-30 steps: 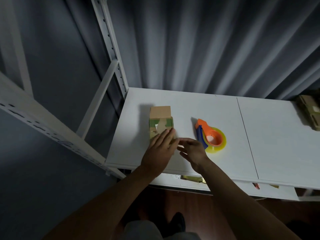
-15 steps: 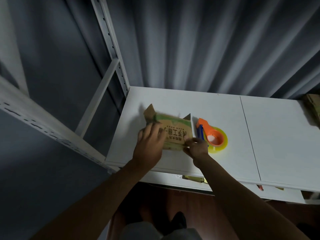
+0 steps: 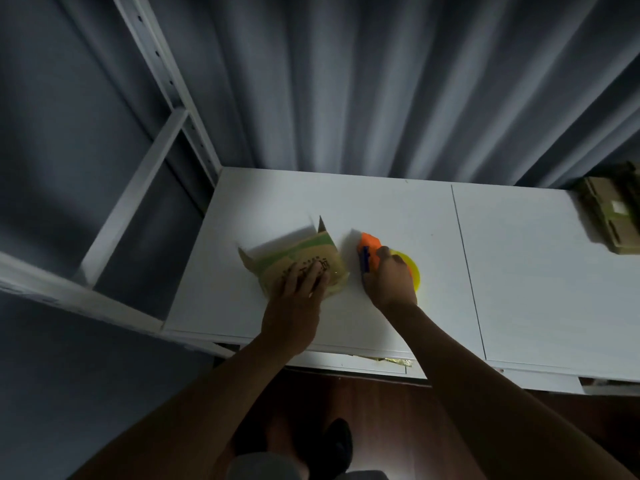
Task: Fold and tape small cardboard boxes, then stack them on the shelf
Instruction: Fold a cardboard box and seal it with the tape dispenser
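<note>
Taping step in hand. The left hand (image 3: 300, 285) presses flat on the cardboard box (image 3: 304, 264), lying on the white shelf board (image 3: 381, 209); the right hand (image 3: 388, 276) grips the tape dispenser (image 3: 370, 251) just beside it. Next: bring tape across the open flaps.

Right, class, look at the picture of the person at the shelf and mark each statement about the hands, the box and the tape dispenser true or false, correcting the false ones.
1. The left hand rests on the box. True.
2. The right hand lies flat on the bare shelf. False: it grips the tape dispenser.
3. The dispenser sits to the right of the box. True.
4. The box's far flaps are taped shut. False: they stick up, open.
5. More cardboard lies at the shelf's far right. True.
</note>
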